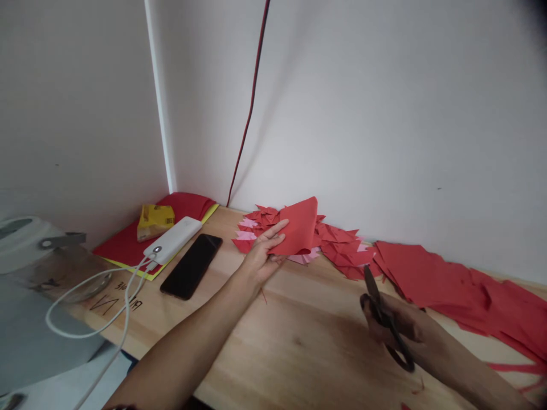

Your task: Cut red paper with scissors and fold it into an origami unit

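Note:
My left hand (267,256) pinches a folded sheet of red paper (297,228) by its lower left corner and holds it up over the table. Off to the right, my right hand (395,324) is closed around a pair of dark scissors (378,304), whose blades point up and away from me. The blades look closed or nearly so, and they are apart from the paper. Behind the folded sheet lie heaps of cut red and pink paper pieces (346,250) with pointed edges.
Red paper sheets (444,285) lie along the wall at right. On the left are a black phone (192,266), a white power bank (173,240) with a white cable (127,296), a yellow packet (156,221) on red and yellow paper, and a clear, white-lidded container (77,279).

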A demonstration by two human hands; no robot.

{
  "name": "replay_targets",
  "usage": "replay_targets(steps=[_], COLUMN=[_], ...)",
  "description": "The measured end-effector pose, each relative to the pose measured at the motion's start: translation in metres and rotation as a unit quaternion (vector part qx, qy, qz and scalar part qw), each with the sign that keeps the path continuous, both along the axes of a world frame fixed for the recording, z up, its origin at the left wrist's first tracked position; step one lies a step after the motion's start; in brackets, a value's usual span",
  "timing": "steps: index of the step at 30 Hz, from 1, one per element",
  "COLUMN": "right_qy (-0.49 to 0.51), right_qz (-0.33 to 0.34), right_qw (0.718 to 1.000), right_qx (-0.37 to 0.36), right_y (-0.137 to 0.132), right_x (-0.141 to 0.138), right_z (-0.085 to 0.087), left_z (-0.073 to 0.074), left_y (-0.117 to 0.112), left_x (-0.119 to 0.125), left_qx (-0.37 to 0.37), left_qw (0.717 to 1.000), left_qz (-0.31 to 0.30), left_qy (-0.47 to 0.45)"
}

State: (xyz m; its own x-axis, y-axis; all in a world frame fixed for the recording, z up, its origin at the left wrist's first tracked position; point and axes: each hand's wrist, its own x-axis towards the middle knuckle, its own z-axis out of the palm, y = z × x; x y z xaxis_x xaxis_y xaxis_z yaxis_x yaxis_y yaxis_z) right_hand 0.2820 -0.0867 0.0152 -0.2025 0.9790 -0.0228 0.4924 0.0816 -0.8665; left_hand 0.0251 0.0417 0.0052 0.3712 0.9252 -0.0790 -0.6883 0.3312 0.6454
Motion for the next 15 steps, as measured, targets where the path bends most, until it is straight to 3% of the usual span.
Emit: replay_targets(steps=[2,5,9,15], right_qy=[0.121,0.274,0.362,0.454], right_qz=[0.090,0.175,0.210,0.200], right_qw=[0.983,0.934,0.892,0.843], right_qx=[-0.105,-0.149,-0.172,-0.210], right_y=[0.002,0.004,0.011,0.026], right_x=[-0.020,-0.046,-0.079,-0.112], right_z=[0.000,-0.006,-0.008,0.010], left_z=[0.000,0.002,0.006,0.009], left_y=[0.000,0.001,0.004,0.007], left_x=[0.000,-0.002,-0.005,-0.011], left_qx=[-0.001,-0.003,0.006,0.014], left_qw=[1.000,0.999,0.995,0.990], left_qz=[0.017,0.050,0.100,0.142], left_qy=[-0.002,-0.001,0.005,0.000])
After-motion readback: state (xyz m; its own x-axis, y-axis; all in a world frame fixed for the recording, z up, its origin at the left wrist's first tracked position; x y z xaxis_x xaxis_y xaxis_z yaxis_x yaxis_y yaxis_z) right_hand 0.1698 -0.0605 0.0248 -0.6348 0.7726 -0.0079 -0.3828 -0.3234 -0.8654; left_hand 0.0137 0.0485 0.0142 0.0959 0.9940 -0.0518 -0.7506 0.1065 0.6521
